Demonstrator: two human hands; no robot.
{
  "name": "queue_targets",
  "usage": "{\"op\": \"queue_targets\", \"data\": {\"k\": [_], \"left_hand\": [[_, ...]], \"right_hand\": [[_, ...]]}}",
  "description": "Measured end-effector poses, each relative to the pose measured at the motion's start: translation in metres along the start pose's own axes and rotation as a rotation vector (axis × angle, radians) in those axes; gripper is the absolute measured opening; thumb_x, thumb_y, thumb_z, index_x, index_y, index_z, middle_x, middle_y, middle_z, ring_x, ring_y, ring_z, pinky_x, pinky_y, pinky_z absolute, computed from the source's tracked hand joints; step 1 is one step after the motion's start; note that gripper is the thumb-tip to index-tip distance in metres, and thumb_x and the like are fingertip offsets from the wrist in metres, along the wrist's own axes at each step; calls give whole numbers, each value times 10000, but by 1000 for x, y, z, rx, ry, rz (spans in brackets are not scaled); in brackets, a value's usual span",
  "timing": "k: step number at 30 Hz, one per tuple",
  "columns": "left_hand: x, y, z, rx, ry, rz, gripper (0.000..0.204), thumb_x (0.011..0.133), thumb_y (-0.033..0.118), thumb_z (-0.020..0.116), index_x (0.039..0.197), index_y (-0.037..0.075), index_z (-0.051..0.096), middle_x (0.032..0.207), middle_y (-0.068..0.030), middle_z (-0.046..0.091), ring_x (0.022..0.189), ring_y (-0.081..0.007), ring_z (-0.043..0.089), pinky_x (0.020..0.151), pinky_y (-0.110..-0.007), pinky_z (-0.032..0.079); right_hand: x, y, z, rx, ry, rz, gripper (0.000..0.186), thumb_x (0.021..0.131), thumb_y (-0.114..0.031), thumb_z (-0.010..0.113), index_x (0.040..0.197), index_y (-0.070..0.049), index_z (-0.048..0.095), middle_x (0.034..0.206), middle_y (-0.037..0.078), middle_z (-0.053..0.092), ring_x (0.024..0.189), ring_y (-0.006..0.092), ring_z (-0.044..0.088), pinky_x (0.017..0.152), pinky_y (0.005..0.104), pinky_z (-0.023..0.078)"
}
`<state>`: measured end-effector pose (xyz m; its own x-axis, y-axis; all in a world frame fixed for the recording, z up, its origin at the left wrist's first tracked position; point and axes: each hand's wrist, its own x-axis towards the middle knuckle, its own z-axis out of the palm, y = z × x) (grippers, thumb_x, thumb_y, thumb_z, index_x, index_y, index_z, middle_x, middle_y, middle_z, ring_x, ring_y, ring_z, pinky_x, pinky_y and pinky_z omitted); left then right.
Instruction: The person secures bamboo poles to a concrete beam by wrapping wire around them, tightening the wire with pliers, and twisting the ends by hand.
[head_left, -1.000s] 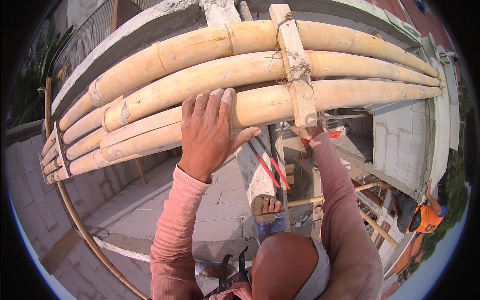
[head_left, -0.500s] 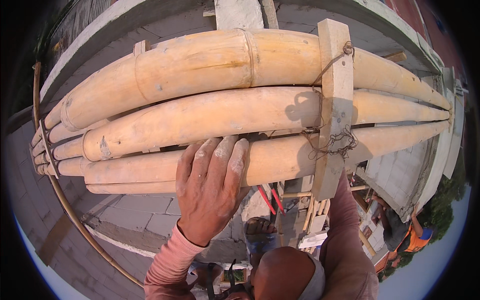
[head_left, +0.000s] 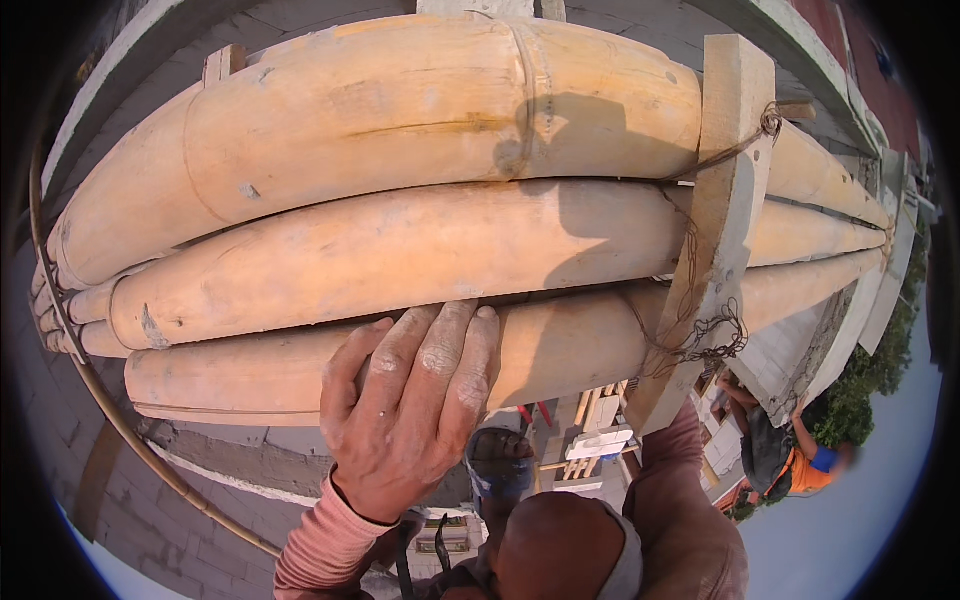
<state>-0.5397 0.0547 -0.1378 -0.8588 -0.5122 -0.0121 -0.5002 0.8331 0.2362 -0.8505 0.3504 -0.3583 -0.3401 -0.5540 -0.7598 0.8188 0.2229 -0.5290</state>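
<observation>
Long pale bamboo poles run sideways across the view. My left hand grips the lowest pole, fingers bent over its top. A pale wooden batten crosses the poles at right, with rusty tie wire looped and tangled on it. Behind that batten's lower end, my right hand is hidden; only the pink-sleeved arm shows. Red tool handles peek out from below the bamboo, right of my left hand.
A worker in an orange top is at lower right beside a concrete ledge. A curved bamboo pole runs along the left over grey blockwork. A concrete beam lies beyond the poles, and white planks show below.
The poles appear larger and closer. My left hand sits lower in the view, still on the lowest pole. My right hand, partly visible earlier under the batten, is now hidden.
</observation>
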Motion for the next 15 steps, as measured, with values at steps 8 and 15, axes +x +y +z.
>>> {"op": "queue_targets", "data": {"k": [8,15], "left_hand": [[5,7,-6,-10,6,-96,277,917,189,701,1193,163,697,1137,12,716,1043,-140,680,970,-358,482],[0,5,5,-20,108,-46,302,876,188,711,1175,144,706,1139,3,712,1059,-151,674,955,-362,500]], "right_hand": [[-5,-7,-3,-46,36,-40,270,1037,-250,575,1185,-44,666,949,11,625,721,88,548,500,243,429],[-39,49,-24,-225,109,-90,293,1050,-275,572,1197,-41,668,959,0,619,745,83,547,503,242,428]]}}
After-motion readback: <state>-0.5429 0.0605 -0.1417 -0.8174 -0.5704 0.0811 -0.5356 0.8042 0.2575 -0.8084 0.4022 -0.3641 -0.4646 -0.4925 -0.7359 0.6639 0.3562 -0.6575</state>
